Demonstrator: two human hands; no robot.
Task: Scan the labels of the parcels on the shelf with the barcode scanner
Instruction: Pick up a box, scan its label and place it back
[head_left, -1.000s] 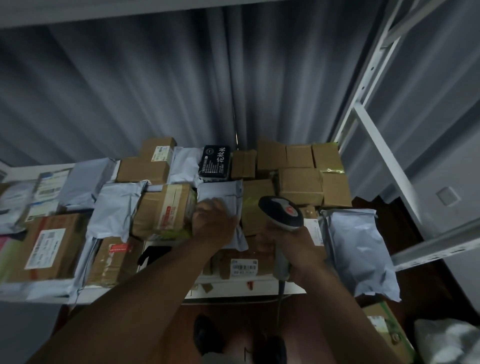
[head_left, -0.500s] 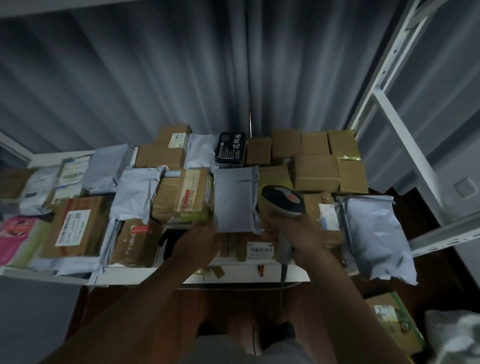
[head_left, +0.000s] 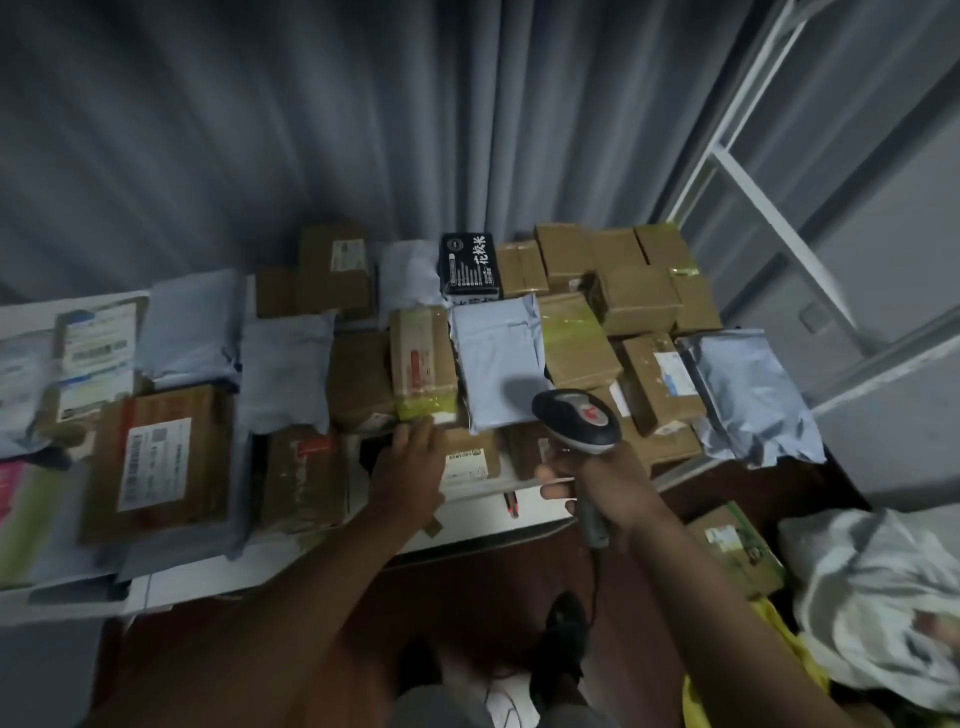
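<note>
Many parcels cover the white shelf (head_left: 483, 525): brown cardboard boxes and grey poly mailers. My right hand (head_left: 602, 483) grips the handle of the grey barcode scanner (head_left: 576, 421), whose head sits over the front middle of the shelf beside a grey mailer (head_left: 493, 364). A small box with a white label (head_left: 467, 462) lies at the shelf's front edge between my hands. My left hand (head_left: 410, 467) reaches over the front row, fingers relaxed, near a taped box with a red-marked label (head_left: 423, 364). Whether it touches a parcel I cannot tell.
A large labelled box (head_left: 156, 462) lies front left. A black box with white characters (head_left: 470, 265) stands at the back. A silver mailer (head_left: 748, 395) hangs off the right end. White shelf posts (head_left: 779, 234) rise right. On the floor, a green-edged box (head_left: 737, 545) and a white bag (head_left: 883, 597).
My left hand has drawn back from the grey mailer toward the shelf's front edge. The scanner has stayed over the front middle while the view shifted.
</note>
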